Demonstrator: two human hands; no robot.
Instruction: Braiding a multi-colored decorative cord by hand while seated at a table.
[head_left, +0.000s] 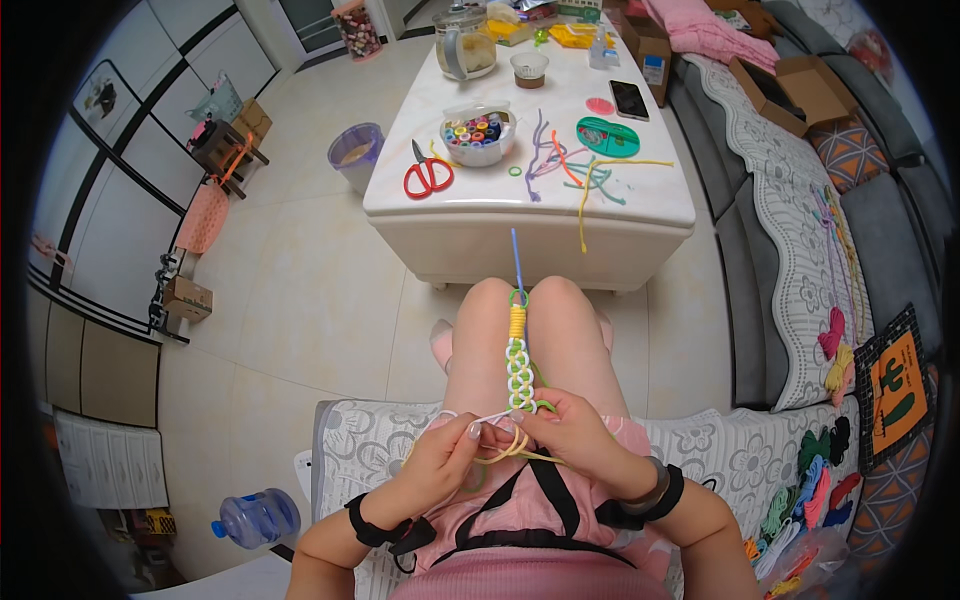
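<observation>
A knotted cord strap (520, 373) in white, green and yellow runs along my lap between the thighs. Its far end has a wrapped yellow section and a green ring (518, 298), with a blue stick-like piece (516, 255) reaching beyond it. My left hand (455, 448) pinches a white cord (491, 418) pulled out to the left of the strap's near end. Thumb and fingers of my right hand (561, 429) grip the cords at that same end. Loose yellow cords (517, 448) loop below, between both hands. Fingers partly hide the newest knot.
Ahead stands a white table (465, 210) with red-handled scissors (428, 172), a tub of thread spools (478, 136), cord scraps (559, 161), a green case (607, 136) and a phone (629, 100). Cord bundles (806, 480) lie on the sofa at right. A water bottle (259, 517) lies at left.
</observation>
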